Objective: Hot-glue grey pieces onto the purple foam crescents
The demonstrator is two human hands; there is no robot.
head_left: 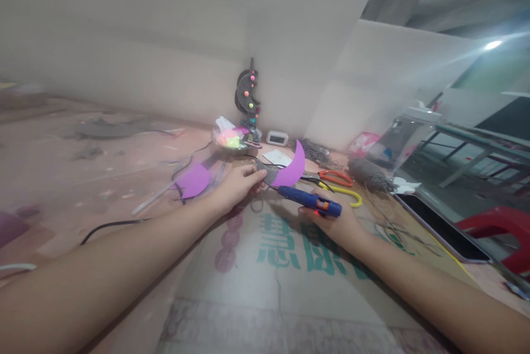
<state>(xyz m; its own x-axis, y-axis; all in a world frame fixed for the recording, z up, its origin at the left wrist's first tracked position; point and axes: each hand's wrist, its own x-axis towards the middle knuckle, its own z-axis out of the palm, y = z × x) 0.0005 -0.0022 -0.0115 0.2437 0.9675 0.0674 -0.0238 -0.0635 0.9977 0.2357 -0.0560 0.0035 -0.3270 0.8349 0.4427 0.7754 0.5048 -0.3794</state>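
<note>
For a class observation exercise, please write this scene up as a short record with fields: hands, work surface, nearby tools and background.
Left hand: the hand pinches a gray piece; a purple crescent adjoins it, joined or not unclear
Right hand: the hand grips a blue hot glue gun, red light showing, nozzle towards the gray piece
Work surface: cardboard printed with green characters
Nearby tools: orange-handled scissors, yellow-handled scissors
Right side: smartphone, dark screen
Background: pompom-decorated gray crescent by the wall, small digital clock

Both forearms (144, 257) reach forward, left hand (238, 183) pinching, right hand (340, 223) wrapped in a grip.
</note>
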